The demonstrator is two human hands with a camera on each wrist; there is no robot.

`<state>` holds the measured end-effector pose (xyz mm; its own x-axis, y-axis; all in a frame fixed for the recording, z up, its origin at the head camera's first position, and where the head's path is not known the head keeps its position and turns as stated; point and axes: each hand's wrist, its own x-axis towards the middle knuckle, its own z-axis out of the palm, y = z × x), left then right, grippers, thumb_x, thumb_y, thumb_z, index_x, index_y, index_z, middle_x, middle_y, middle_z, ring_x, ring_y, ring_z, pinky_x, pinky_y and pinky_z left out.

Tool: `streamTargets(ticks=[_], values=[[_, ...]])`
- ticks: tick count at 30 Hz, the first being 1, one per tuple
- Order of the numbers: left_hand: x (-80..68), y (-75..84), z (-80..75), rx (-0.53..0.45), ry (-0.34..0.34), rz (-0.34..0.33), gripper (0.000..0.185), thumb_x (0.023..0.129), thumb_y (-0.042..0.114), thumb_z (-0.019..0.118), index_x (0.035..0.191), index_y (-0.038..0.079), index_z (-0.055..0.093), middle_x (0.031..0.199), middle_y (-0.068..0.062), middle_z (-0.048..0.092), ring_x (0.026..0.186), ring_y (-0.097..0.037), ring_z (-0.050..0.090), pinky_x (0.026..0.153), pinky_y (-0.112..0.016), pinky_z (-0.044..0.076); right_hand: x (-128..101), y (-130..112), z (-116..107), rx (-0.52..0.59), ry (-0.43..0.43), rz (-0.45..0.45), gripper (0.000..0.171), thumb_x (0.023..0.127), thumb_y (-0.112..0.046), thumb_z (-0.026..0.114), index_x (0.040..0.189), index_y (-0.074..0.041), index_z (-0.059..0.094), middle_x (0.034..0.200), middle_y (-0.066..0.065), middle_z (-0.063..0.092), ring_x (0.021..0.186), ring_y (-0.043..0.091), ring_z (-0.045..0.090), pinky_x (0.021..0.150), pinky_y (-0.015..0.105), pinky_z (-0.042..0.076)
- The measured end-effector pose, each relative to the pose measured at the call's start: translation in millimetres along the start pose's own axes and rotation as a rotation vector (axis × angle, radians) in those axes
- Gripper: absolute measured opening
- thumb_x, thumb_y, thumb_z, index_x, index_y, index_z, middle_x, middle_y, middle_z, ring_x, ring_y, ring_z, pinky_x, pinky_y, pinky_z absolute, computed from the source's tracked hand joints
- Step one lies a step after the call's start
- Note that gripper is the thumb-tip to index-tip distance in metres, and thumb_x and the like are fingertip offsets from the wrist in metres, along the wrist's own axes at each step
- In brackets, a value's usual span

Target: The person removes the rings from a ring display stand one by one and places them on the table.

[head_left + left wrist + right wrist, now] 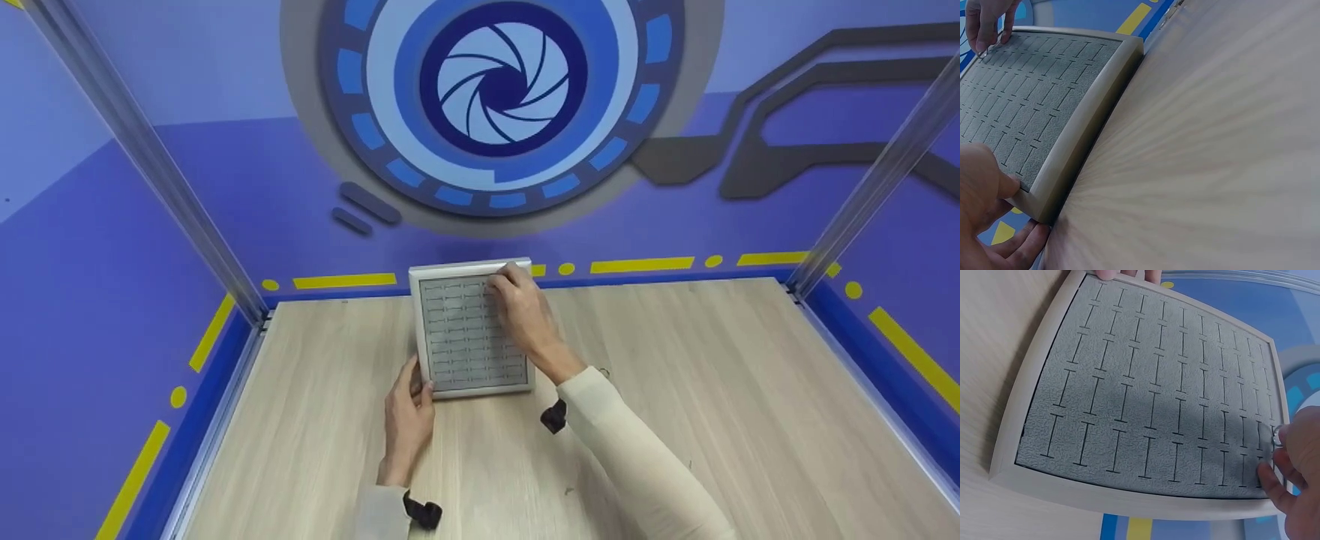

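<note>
A jewellery display tray (472, 326) with a pale frame and a grey textured pad stands tilted up near the back wall. Rows of short I-shaped slits run across the pad (1123, 399). My left hand (409, 416) grips the tray's lower left corner, thumb on the front of the frame and fingers at its edge. At the upper right of the pad, my right hand (525, 311) pinches a small silvery ring-like piece (1277, 435) against the slits. Fingers partly cover that piece, so its exact kind is unclear.
On the wooden table (712, 375) a small thin hoop (604, 372) lies beside the right wrist. Another tiny item (568, 491) is nearer the front, too small to identify. A blue patterned wall (262, 187) and metal posts (150, 157) bound the table.
</note>
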<state>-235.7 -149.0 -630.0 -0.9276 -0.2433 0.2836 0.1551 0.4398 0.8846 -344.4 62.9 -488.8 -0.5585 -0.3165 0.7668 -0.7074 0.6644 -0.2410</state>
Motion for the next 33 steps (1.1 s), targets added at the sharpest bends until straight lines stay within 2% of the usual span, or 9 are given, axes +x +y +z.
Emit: streamTargets(ticks=[6,12,18,27,33], values=[[1.6,1.1,-0.6,-0.007,0.001,0.007,0.059,0.104,0.0,0.065,0.16,0.0,0.044,0.156,-0.027,0.054,0.133,-0.04,0.065,0.104,-0.04,0.062,0,-3,-3,0.022,0.009,-0.012,0.007,0.102,0.001,0.068,0.102,-0.001,0.075,0.105,0.009,0.065,0.099,0.025,0.067,0.084,0.035,0.064],[0.7,1.4,-1.0,-0.02,0.0,0.007,0.06,0.103,-0.001,0.065,0.16,0.0,0.045,0.155,-0.026,0.055,0.132,-0.041,0.065,0.104,-0.04,0.063,-5,-2,-7,0.04,0.006,-0.031,0.011,0.099,0.009,0.068,0.103,0.0,0.074,0.105,0.011,0.064,0.098,0.027,0.068,0.085,0.036,0.065],[0.8,1.1,-0.9,-0.009,0.0,0.003,0.06,0.103,-0.002,0.065,0.16,0.001,0.045,0.156,-0.027,0.054,0.13,-0.042,0.066,0.102,-0.04,0.064,-13,-1,-15,0.052,0.019,-0.038,0.016,0.096,0.013,0.069,0.102,-0.001,0.073,0.105,0.012,0.063,0.093,0.026,0.067,0.077,0.037,0.064],[0.8,0.8,-0.2,-0.01,-0.007,-0.016,0.059,0.104,-0.002,0.064,0.16,0.003,0.045,0.157,-0.026,0.054,0.132,-0.043,0.065,0.104,-0.043,0.063,-26,6,-27,0.087,0.075,-0.049,0.007,0.096,0.007,0.073,0.099,0.001,0.075,0.097,0.012,0.064,0.082,0.023,0.065,0.066,0.034,0.062],[0.2,0.9,1.3,-0.013,-0.011,-0.027,0.06,0.104,-0.001,0.064,0.161,0.002,0.044,0.158,-0.025,0.053,0.134,-0.042,0.063,0.107,-0.042,0.061,-39,12,-42,0.122,0.067,-0.053,0.008,0.094,0.01,0.075,0.096,0.002,0.075,0.095,0.012,0.064,0.08,0.021,0.064,0.064,0.03,0.06]])
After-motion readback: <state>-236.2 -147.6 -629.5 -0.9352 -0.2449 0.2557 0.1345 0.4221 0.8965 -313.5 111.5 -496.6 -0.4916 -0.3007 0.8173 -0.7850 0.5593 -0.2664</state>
